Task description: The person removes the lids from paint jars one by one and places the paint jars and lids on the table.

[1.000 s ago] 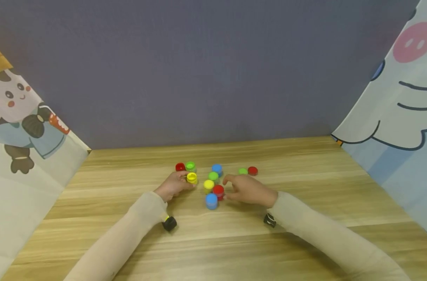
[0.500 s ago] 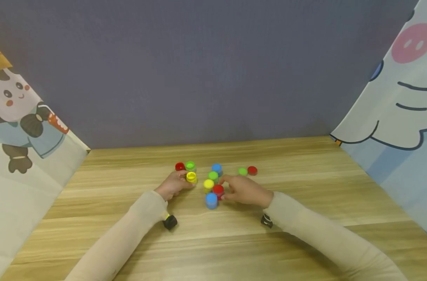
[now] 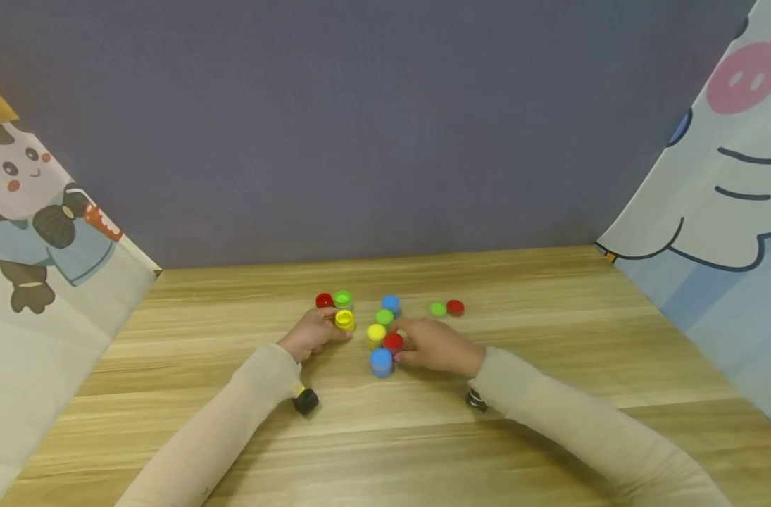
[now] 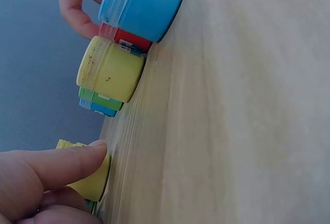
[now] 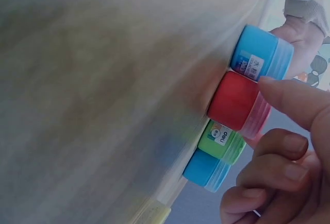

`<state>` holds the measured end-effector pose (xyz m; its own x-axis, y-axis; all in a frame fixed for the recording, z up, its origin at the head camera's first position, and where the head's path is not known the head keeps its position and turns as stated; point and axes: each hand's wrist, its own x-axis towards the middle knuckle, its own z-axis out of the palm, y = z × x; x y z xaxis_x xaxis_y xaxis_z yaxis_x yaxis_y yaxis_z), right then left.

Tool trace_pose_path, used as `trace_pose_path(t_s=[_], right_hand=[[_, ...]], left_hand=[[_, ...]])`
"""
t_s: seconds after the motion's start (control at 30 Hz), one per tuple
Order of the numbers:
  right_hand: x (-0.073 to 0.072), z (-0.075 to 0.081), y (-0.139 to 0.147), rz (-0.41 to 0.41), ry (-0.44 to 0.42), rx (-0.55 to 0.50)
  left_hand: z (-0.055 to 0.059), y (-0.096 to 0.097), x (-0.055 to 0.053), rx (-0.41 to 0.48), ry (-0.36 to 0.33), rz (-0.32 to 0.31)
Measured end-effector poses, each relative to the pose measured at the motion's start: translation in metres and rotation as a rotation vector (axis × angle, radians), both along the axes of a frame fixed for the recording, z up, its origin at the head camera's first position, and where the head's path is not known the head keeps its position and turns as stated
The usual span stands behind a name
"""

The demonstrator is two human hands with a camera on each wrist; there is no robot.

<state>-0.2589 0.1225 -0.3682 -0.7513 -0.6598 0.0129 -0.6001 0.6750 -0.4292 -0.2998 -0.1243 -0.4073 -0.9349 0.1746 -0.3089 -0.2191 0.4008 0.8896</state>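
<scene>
I judge it's grasping — left hand (image 3: 312, 334) clasping the left yellow jar (image 3: 344, 322), right hand (image 3: 441, 346) pinching the near red jar (image 5: 232, 99) — needing a steady lift next.

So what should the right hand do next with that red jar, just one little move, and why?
I'd probably have the right hand draw the red jar slightly toward itself: its thumb and a finger bracket the jar, a blue jar stands close beside it, and the left hand is holding a yellow jar.
</scene>
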Motion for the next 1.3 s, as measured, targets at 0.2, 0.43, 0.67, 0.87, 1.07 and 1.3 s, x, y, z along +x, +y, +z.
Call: trace_pose_path(t_s=[0.2,0.43,0.67,0.87,1.07,1.3], right_hand=[[0.000,-0.001,-0.003,-0.008,0.024,0.015],[0.001,0.000,-0.004,-0.014,0.027,0.014],[0.002,0.000,-0.005,-0.018,0.038,0.015],[0.003,0.001,-0.002,-0.036,0.035,0.015],[0.008,0.003,0.003,-0.041,0.066,0.020],[0.018,0.005,0.007,-0.087,-0.019,0.004]], left_hand=[[0.001,-0.003,0.003,-0.006,0.005,0.026],[0.002,-0.010,0.008,-0.017,0.027,0.053],[0.006,-0.016,0.015,-0.037,0.078,0.077],[0.012,-0.019,0.026,-0.044,0.152,0.087],[0.017,-0.014,0.040,-0.032,0.166,0.096],[0.024,-0.002,0.062,-0.011,0.162,0.043]])
